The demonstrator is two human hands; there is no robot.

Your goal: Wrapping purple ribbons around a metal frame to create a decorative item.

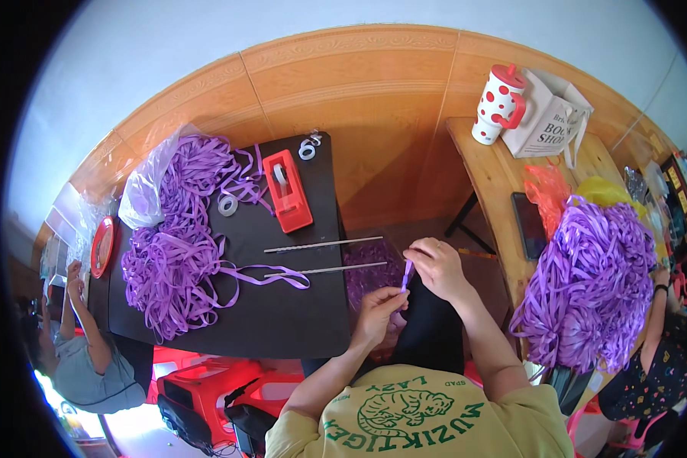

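The person is holding a short purple ribbon strip (406, 276) between both hands, just off the near right corner of the black bench (282, 320), above the lap; the strip is standing nearly upright, its long axis running from the left hand (379, 309) below up to the right hand (435, 267) above; the left hand's fingers are pinching the strip's lower end, and the right hand's fingers are closing on its upper end, so both hands are touching it and neither is nearer than the other.

Two thin metal rods (324, 257) are lying on the bench just to the left of the hands, roughly parallel, their right ends pointing towards the strip; a loose loop of ribbon is trailing across the lower rod; a large heap of purple ribbon (177, 244) is lying well to the left, with a red tape dispenser (288, 191) beyond the rods; a second ribbon heap (588, 282) is sitting on the wooden table (488, 175) to the right, near the right forearm.
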